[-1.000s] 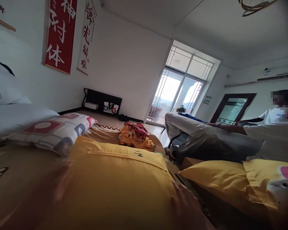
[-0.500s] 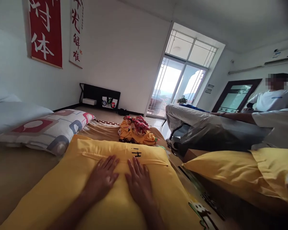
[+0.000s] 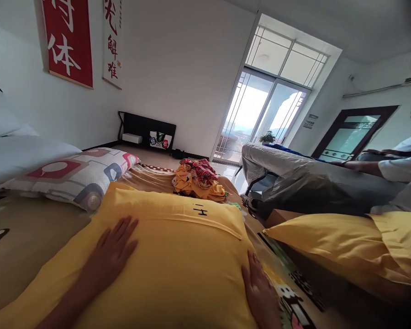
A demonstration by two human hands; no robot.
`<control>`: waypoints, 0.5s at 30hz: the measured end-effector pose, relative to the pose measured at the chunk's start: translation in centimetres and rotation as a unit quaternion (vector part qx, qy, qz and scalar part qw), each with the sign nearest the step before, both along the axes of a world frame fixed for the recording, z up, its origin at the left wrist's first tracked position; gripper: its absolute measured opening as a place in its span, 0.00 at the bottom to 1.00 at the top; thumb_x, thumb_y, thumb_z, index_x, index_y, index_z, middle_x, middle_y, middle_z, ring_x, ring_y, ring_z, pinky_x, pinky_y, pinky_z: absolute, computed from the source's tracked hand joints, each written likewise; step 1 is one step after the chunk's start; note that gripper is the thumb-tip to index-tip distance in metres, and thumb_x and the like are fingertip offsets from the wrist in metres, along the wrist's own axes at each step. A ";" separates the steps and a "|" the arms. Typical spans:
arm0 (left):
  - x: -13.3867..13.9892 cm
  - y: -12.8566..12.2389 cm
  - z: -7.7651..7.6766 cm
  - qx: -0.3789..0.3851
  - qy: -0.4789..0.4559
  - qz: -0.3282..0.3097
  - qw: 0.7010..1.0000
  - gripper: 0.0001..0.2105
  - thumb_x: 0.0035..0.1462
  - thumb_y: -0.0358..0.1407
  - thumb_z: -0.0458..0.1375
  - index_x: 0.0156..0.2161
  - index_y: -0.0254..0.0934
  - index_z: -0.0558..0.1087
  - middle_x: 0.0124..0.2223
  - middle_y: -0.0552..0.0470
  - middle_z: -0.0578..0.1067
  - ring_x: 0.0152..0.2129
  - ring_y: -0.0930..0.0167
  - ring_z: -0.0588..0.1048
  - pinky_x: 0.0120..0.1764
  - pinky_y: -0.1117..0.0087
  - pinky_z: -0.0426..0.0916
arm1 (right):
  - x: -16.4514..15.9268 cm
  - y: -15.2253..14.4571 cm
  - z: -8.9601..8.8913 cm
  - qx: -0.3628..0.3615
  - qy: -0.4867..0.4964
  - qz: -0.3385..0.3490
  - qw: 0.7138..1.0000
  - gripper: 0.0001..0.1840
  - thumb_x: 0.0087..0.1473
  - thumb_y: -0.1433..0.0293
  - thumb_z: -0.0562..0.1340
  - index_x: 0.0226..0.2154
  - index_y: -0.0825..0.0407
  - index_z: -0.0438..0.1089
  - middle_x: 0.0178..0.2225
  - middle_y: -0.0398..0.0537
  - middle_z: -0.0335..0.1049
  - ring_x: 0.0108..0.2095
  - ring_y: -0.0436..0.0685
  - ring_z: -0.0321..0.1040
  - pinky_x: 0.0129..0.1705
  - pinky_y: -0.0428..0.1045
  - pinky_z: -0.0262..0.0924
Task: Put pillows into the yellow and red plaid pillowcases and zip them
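A plump yellow pillow [image 3: 178,256] with "Hi" lettering lies in front of me on the patterned brown sheet [image 3: 27,237]. My left hand [image 3: 111,253] rests flat on its left part, fingers stretched out. My right hand [image 3: 262,288] lies along its right edge, fingers extended and palm against the side. A flap seam runs across the pillow's far end, beyond both hands. Neither hand grips the cloth.
To the left lies a printed white pillow [image 3: 78,176]. Crumpled yellow and red cloth [image 3: 198,178] is piled beyond the yellow one. Another yellow pillow [image 3: 345,242] is at right. A person's arm [image 3: 366,168] reaches over a plastic-covered surface [image 3: 294,173].
My hands have moved apart from the pillow's middle, the left one outward to the left and the right one to the right edge. The view has shifted slightly.
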State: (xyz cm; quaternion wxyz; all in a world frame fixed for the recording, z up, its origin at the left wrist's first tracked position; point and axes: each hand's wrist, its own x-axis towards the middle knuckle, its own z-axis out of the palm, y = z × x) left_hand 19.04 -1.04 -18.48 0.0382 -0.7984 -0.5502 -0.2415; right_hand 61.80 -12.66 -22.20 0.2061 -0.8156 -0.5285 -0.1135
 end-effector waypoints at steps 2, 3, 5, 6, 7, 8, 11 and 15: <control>-1.0 -0.2 -0.6 0.002 -0.003 0.003 1.000 0.27 0.66 0.46 0.38 0.68 0.46 0.46 0.69 0.52 0.49 0.66 0.64 0.50 0.62 0.53 0.51 | 1.2 -1.5 -1.3 0.004 -0.001 -0.004 1.000 0.39 0.62 0.51 0.35 0.65 0.56 0.50 0.65 0.54 0.51 0.65 0.59 0.48 0.62 0.60 0.50; -1.5 -0.3 -0.9 0.004 -0.003 0.005 1.000 0.27 0.66 0.46 0.37 0.68 0.45 0.45 0.69 0.52 0.49 0.66 0.65 0.50 0.62 0.53 0.51 | 1.7 -2.2 -1.8 0.004 -0.014 -0.004 1.000 0.39 0.62 0.52 0.35 0.65 0.56 0.51 0.65 0.54 0.53 0.65 0.60 0.49 0.62 0.60 0.51; -2.5 -0.5 -1.7 0.009 -0.002 0.012 1.000 0.28 0.66 0.46 0.36 0.68 0.44 0.44 0.69 0.52 0.49 0.66 0.65 0.50 0.62 0.54 0.52 | 2.4 -3.1 -2.3 -0.004 -0.046 -0.001 0.999 0.36 0.62 0.54 0.36 0.63 0.53 0.56 0.63 0.52 0.56 0.63 0.62 0.53 0.60 0.63 0.53; -3.0 -0.6 -2.1 0.010 0.001 0.015 1.000 0.28 0.66 0.46 0.36 0.68 0.44 0.44 0.69 0.52 0.49 0.66 0.65 0.50 0.62 0.54 0.53 | 2.8 -3.5 -2.6 -0.010 -0.063 0.002 0.998 0.35 0.62 0.55 0.36 0.61 0.51 0.59 0.62 0.51 0.58 0.62 0.63 0.54 0.59 0.64 0.55; -3.7 -0.8 -2.7 0.013 0.005 0.020 1.000 0.28 0.66 0.46 0.36 0.68 0.45 0.44 0.69 0.53 0.50 0.65 0.65 0.51 0.62 0.53 0.53 | 3.0 -3.8 -2.8 -0.014 -0.080 0.007 0.997 0.34 0.61 0.57 0.36 0.59 0.49 0.62 0.62 0.51 0.59 0.62 0.63 0.56 0.57 0.65 0.57; -4.5 -1.1 -3.3 0.018 0.011 0.026 0.999 0.28 0.66 0.46 0.36 0.68 0.45 0.43 0.69 0.54 0.51 0.65 0.65 0.51 0.62 0.52 0.53 | 3.3 -4.1 -3.0 -0.017 -0.097 0.017 0.995 0.33 0.61 0.59 0.36 0.57 0.48 0.66 0.61 0.50 0.59 0.61 0.64 0.57 0.55 0.66 0.58; -7.5 -1.7 -5.7 0.043 0.021 0.044 0.998 0.28 0.64 0.45 0.39 0.68 0.45 0.48 0.68 0.54 0.54 0.65 0.63 0.52 0.61 0.49 0.53 | 4.0 -4.7 -3.3 -0.007 -0.133 0.052 0.990 0.32 0.58 0.63 0.39 0.52 0.49 0.71 0.59 0.52 0.63 0.58 0.66 0.61 0.53 0.65 0.60; -10.9 -2.5 -8.3 0.047 0.013 0.036 0.998 0.27 0.62 0.43 0.41 0.64 0.38 0.60 0.65 0.50 0.61 0.63 0.61 0.56 0.60 0.55 0.60 | 5.0 -4.3 -1.8 0.032 -0.096 0.030 0.994 0.32 0.54 0.62 0.45 0.58 0.46 0.65 0.54 0.53 0.69 0.53 0.66 0.66 0.50 0.62 0.64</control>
